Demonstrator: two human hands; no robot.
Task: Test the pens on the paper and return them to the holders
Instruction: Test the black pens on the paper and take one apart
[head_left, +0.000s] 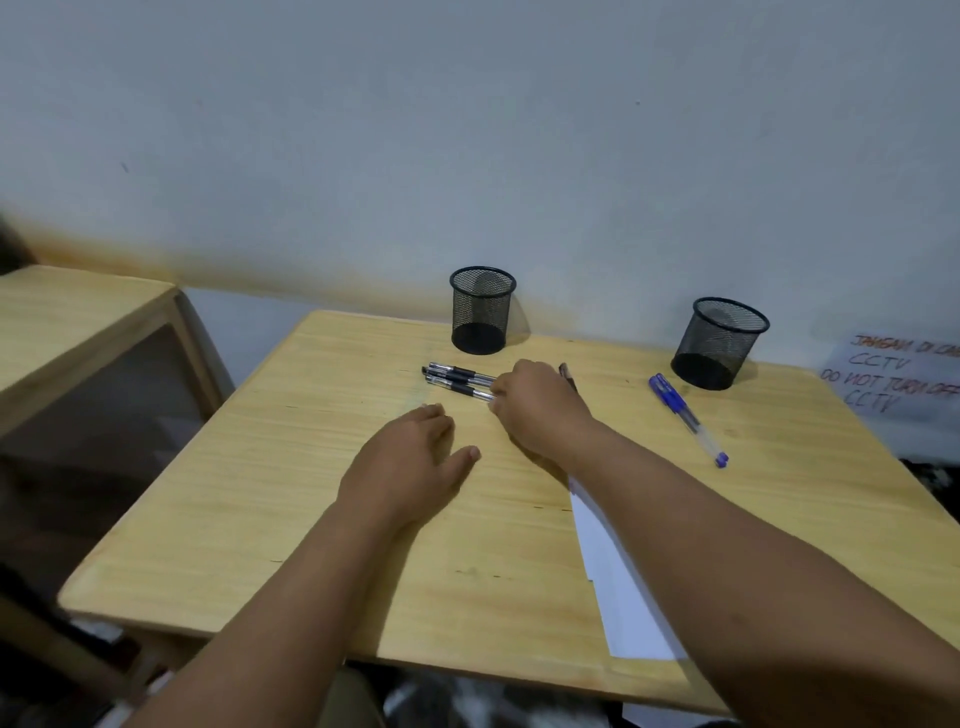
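A light wooden counter (291, 467) stands against a pale wall and carries all the task items. Three black pens (457, 380) lie side by side near the far centre of the counter, barrels roughly parallel and pointing left to right; each has a clear barrel section, a dark rubber grip and a black cap end at the left. The right hand (537, 410) lies over the right ends of these pens, knuckles up, its fingers (500, 391) curled down onto them; whether they pinch one pen or only touch the group cannot be told. A dark pen-like object (568, 375) shows just behind this hand, mostly hidden. The left hand (410, 462) rests palm down on the counter just beside the right hand, its fingers (434, 418) straight and held together, thumb spread to the side, holding nothing. Two blue pens (687, 418) lie together on the right part of the counter, angled from far left to near right, with blue caps and clear barrels. Two black mesh holders stand upright near the wall edge: the left holder (482, 310) just behind the black pens, the right holder (719, 343) just behind the blue pens; no pens show inside either. A white sheet of paper (618, 587) lies near the front right of the counter, partly covered by the right forearm. A handwritten sign (893, 382) hangs at the far right, its text partly cut off.
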